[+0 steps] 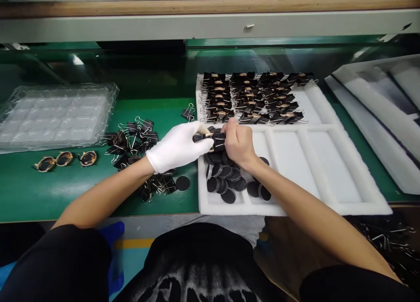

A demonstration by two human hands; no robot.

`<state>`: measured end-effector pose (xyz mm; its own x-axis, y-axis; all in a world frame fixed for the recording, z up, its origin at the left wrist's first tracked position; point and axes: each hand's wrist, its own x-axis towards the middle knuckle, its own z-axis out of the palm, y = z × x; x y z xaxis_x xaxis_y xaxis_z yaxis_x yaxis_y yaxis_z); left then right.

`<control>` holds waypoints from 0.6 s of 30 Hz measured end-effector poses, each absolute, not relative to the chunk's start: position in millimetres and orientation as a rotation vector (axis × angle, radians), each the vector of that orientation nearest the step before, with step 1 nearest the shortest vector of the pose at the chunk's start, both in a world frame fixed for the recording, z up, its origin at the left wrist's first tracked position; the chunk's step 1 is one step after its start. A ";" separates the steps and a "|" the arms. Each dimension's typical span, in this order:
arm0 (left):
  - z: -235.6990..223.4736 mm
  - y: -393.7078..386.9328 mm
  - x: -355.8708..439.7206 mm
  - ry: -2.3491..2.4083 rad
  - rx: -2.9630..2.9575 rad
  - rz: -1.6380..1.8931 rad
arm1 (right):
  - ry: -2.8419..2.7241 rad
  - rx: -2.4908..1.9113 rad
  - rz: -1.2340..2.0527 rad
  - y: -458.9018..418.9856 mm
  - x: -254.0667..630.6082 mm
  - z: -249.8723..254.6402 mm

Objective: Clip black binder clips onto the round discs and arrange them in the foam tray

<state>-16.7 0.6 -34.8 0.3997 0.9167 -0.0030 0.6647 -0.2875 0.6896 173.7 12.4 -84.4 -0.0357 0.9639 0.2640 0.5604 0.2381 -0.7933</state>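
My left hand (182,145), in a white glove, is closed around a small gold-rimmed round piece (210,138) with black binder clips on its sides. Bare-skinned, my right hand (239,142) pinches the black binder clip (219,141) at the piece's right side. Both hands meet above the near left part of a white foam tray (293,162). Below them lie several black discs (226,173) in the tray's compartments. My fingers hide part of the held piece. Beside my left wrist is a heap of loose binder clips (131,140).
Clipped gold-rimmed pieces (249,96) stand in rows in the tray's far part. Three gold-rimmed pieces (64,158) lie at left, before a clear plastic tray (59,114). One black disc (183,183) rests on the green table (78,197). More foam trays (370,118) lean at right.
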 end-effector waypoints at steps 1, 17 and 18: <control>-35.2 0.5 -17.2 1.344 2.058 0.537 | -1.730 -1.452 0.649 14.1 175.8 -82.2; -37.8 -21.0 -0.1 1.584 2.231 0.647 | -1.373 -1.450 0.803 41.4 176.4 -77.6; -37.3 -20.5 -0.7 1.584 2.218 0.627 | -1.386 -1.445 0.778 43.7 176.0 -79.7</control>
